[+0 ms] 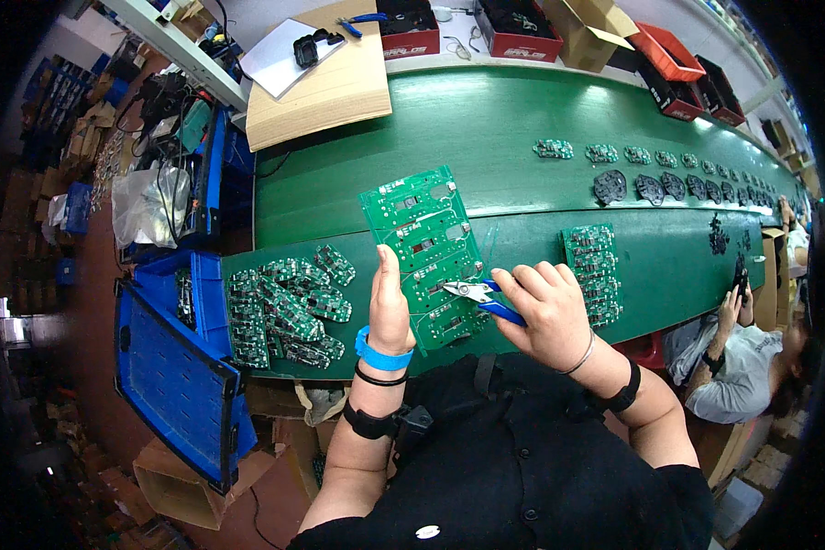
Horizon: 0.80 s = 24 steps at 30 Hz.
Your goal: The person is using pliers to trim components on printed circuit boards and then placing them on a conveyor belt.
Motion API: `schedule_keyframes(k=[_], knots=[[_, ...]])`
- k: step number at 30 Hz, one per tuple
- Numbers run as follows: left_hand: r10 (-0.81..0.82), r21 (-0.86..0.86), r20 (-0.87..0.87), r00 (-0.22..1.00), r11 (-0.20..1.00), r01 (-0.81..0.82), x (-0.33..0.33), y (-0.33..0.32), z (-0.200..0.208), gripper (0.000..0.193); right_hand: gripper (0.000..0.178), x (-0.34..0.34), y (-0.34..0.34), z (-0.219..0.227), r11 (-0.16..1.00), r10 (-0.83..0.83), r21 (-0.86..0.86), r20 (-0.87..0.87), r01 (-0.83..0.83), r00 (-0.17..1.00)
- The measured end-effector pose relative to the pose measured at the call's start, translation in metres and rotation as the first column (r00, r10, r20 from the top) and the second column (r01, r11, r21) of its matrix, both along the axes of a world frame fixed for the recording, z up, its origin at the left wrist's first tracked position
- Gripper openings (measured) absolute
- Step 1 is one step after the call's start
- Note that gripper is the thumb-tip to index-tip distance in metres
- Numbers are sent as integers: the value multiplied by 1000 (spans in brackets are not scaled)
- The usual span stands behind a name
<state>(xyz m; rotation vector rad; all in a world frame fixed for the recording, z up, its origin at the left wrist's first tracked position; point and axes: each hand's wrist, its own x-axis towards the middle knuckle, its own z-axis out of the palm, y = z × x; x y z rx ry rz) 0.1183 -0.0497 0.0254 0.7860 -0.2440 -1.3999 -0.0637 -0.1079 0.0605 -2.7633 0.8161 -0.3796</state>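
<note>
My left hand [390, 307] is closed on the left edge of a green circuit board panel [445, 229], holding it tilted above the bench. Several joined board sections make up the panel. In my right hand [545, 307] are blue-handled side cutters [495, 301], their silver jaws lying over the lower middle of the panel. Whether the jaw tips touch the board I cannot tell. To the left, a pile of small separate circuit boards [293, 307] lies on the bench. A stack of circuit board panels [594, 275] sits right of my right hand.
Small boards [553, 148] and black plastic housings [610, 187] form rows along the green bench [339, 183]. Blue crates [174, 376] stand at the left. Cardboard [325, 92] and red-black boxes [520, 41] line the back. Another person [738, 367] works at the right.
</note>
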Motion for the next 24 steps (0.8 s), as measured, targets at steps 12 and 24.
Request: schedule_keyframes(k=[12, 24], knots=[[-124, -154, -651, 749, 988, 29, 9, 21, -34, 60, 38, -13, -17, -9, 984, -175, 44, 119, 171, 977], [-104, -153, -661, 743, 988, 2, 3, 14, -34, 56, 46, -12, -13, -21, 978, -211, 22, 90, 209, 973]])
